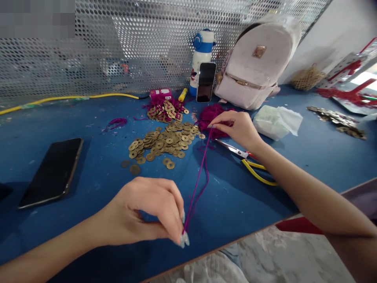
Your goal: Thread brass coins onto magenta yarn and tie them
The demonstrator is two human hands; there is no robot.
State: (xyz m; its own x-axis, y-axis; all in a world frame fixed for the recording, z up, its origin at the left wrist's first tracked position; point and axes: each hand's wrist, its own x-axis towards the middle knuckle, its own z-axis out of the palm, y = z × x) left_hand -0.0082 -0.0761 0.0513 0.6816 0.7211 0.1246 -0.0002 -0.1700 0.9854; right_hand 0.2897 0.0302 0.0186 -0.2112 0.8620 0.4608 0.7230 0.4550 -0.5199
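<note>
A length of purple string (199,173) runs between my two hands above the blue table, doubled into two strands. My left hand (151,210), close to the front edge, pinches its near end between thumb and fingertips. Farther off, my right hand (235,127) pinches the other end, just in front of a heap of purple string (206,116). Scissors with yellow handles (253,171) lie under my right forearm, their blades pointing at the heap. Left of the string spreads a pile of brass coins with holes (165,141).
More coins tied with purple string (166,111) lie behind the pile. A black phone (53,173) rests at left; another phone (206,82) leans on a bottle (202,51). A pale backpack (256,67) and a tissue pack (272,122) stand at right, before a perforated metal panel (138,39).
</note>
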